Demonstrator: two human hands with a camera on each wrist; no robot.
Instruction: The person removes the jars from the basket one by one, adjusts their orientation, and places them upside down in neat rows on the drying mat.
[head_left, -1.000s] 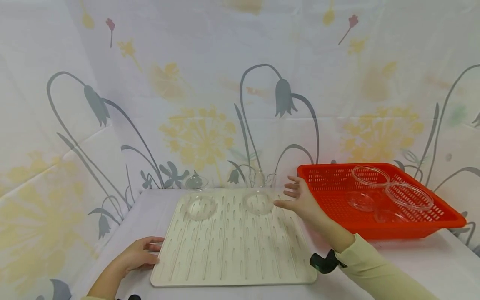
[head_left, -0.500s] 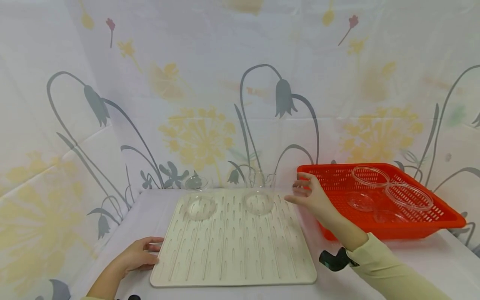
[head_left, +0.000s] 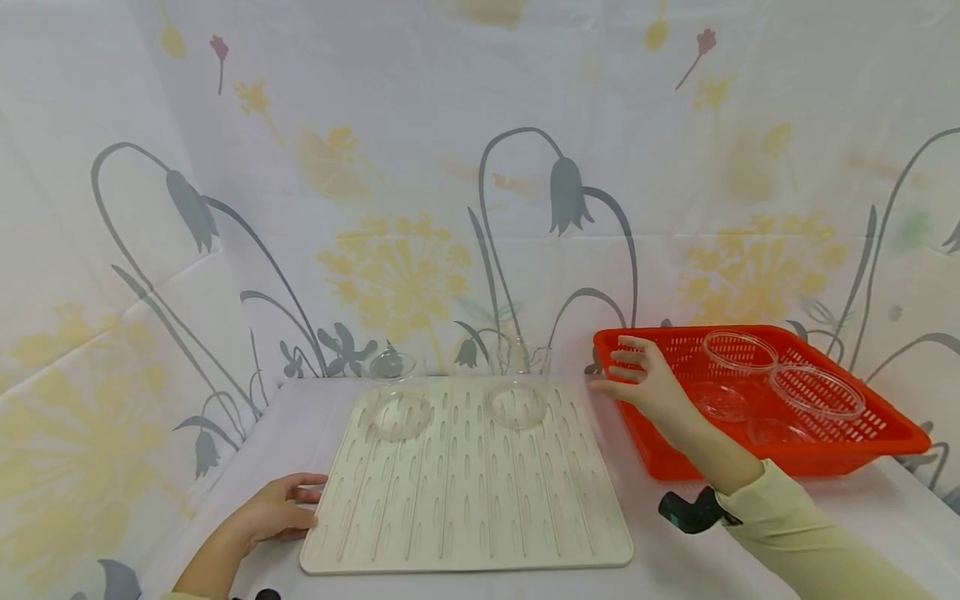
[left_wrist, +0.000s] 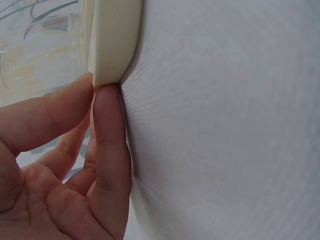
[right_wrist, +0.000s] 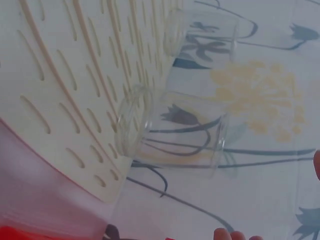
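From the head view, the left hand (head_left: 273, 512) is seen resting relaxed against the cream drying mat (head_left: 468, 483) at its 8 o'clock corner. The right hand (head_left: 648, 383), fingers spread and grasping nothing, is held over the red basket (head_left: 885, 437) rim, at 3 o'clock of two clear beakers (head_left: 517, 392).

In the left wrist view, straight fingers (left_wrist: 107, 145) are pressed against the mat's edge (left_wrist: 112, 40).

In the right wrist view, the beakers (right_wrist: 172, 132) are shown upright on the mat (right_wrist: 45, 85).

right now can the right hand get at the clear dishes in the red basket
Probably yes: the right hand hovers open at the red basket near corner, the clear dishes lie uncovered inside, and nothing stands between them.
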